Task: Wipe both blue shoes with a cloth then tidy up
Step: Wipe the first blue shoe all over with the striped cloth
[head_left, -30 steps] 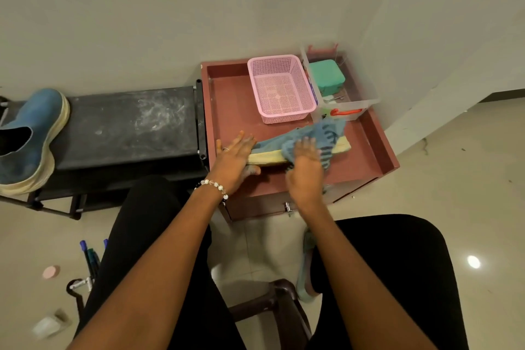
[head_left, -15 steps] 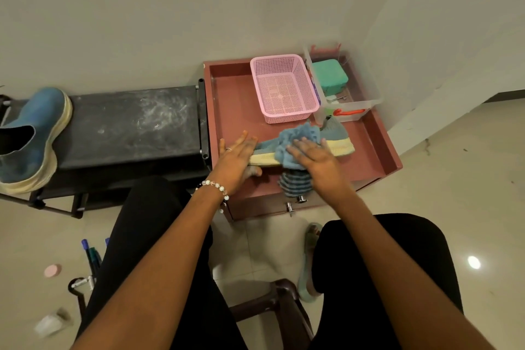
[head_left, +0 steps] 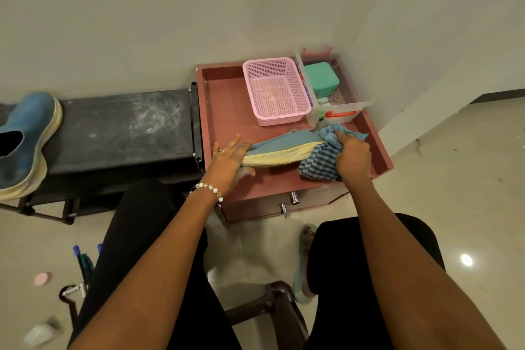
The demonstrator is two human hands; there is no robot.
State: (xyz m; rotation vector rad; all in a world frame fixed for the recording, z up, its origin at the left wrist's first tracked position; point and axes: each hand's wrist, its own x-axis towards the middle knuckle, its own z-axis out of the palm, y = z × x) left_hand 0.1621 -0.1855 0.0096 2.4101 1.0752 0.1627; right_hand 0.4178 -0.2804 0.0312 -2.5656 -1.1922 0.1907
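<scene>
One blue shoe (head_left: pixel 281 148) with a pale yellow sole lies on its side on the red-brown cabinet top (head_left: pixel 227 111). My left hand (head_left: pixel 230 160) holds its heel end, thumb under the sole and fingers over the upper. My right hand (head_left: pixel 352 155) grips a blue striped cloth (head_left: pixel 321 160) bunched against the shoe's toe end. The second blue shoe (head_left: pixel 25 139) rests on the dark bench (head_left: pixel 125 125) at the far left, partly cut off by the frame edge.
A pink mesh basket (head_left: pixel 277 91) and a clear box (head_left: pixel 341 105) holding a green case (head_left: pixel 321 81) stand at the back of the cabinet top. Walls close in behind and to the right. Pens (head_left: pixel 82 261) and small items lie on the floor at left.
My right hand slid the cloth from the middle of the shoe to its toe end on the right. My left hand stayed on the heel.
</scene>
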